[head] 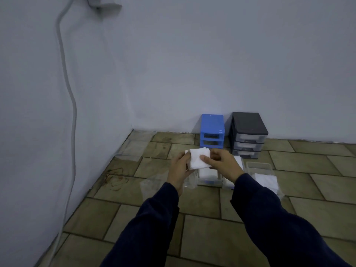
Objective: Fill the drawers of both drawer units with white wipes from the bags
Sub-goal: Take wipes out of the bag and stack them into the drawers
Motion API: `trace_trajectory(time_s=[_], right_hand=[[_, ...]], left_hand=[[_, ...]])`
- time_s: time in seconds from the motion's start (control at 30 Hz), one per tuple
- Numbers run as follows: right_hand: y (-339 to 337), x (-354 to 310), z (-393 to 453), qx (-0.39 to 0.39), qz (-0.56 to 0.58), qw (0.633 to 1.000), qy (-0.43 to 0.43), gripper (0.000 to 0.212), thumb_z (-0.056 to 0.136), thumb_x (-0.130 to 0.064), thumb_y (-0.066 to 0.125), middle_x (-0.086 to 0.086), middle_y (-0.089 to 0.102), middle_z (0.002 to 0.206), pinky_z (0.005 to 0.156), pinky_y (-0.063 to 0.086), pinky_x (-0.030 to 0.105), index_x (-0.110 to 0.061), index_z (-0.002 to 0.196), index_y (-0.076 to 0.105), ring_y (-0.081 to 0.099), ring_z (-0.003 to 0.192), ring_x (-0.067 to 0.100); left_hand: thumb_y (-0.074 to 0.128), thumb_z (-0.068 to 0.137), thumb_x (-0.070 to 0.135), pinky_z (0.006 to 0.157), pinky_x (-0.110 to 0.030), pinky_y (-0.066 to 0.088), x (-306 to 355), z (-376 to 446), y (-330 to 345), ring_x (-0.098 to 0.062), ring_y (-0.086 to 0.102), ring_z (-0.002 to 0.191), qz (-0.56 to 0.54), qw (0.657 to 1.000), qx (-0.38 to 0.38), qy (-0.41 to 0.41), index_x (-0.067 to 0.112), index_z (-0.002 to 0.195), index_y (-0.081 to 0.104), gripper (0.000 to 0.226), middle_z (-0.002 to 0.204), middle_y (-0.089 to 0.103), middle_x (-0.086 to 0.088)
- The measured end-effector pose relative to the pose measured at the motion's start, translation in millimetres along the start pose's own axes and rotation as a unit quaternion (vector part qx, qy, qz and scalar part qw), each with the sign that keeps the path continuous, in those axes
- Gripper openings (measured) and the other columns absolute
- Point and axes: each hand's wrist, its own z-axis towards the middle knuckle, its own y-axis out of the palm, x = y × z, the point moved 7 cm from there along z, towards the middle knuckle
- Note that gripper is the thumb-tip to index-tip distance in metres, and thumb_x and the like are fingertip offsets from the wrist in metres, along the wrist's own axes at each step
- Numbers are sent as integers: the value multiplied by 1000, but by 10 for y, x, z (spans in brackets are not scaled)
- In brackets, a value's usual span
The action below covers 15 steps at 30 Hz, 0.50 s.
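Nearest the camera, two dark navy sleeves [269, 218] reach forward over the tan tiled floor [212, 237]. At their ends the left hand [180, 167] and the right hand [221, 164] hold between them a small stack of folded white fabric wipes [198, 158], lifted clear of the floor. The left hand's fingers are curled round the stack's left edge and underside. The right thumb presses on top with its fingers [216, 154] wrapped round the far side.

The stack is loose, and its upper corners are already fanned out of line. If either hand lets go too soon, I judge the layers may slide apart and fall onto the stained tiles.

Just below and beyond the hands lies a clear plastic drawer [209, 179], pulled out, with white wipes in it. A second clear drawer [259, 167] sits to the right, with a crumpled transparent plastic bag of wipes [266, 182] over its near end. Both are see-through and low, so an overfilled pile could catch when a drawer is pushed back.

Farthest, against the pale wall [192, 64], stand the small blue plastic drawer unit [212, 130] and, just beside it, the black-framed drawer unit with clear drawers [248, 134]. Both are light, so I judge a hard push could shift them.
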Motion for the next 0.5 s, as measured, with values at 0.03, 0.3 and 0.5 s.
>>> trace_trajectory(time_s=[0.03,0.3,0.5], right_hand=[[-32,17,-24,-6,-7,1000,-3,28,85,-28,65,12,67,98,77,53,36,-6,101,62,63,92,30],[-512,18,-224,43,40,997,-41,11,83,-14,68,7,63,89,69,52,25,-15,88,58,61,78,21],[-867,40,-374,29,65,996,-51,26,76,8,69,-2,57,84,59,48,11,-5,93,54,59,63,-7]], left_hand=[[44,98,25,66,-20,55,-11,-18,54,-14,62,87,-4,1000,-4,-2,8,111,61,27,105,65,-8],[72,79,9,80,-25,56,-69,-81,500,-22,62,108,84,992,-63,67,6,132,46,59,123,61,-11],[65,80,-9,74,-17,53,-46,-128,767,-5,65,89,147,975,-74,151,8,110,61,35,104,66,-7]])
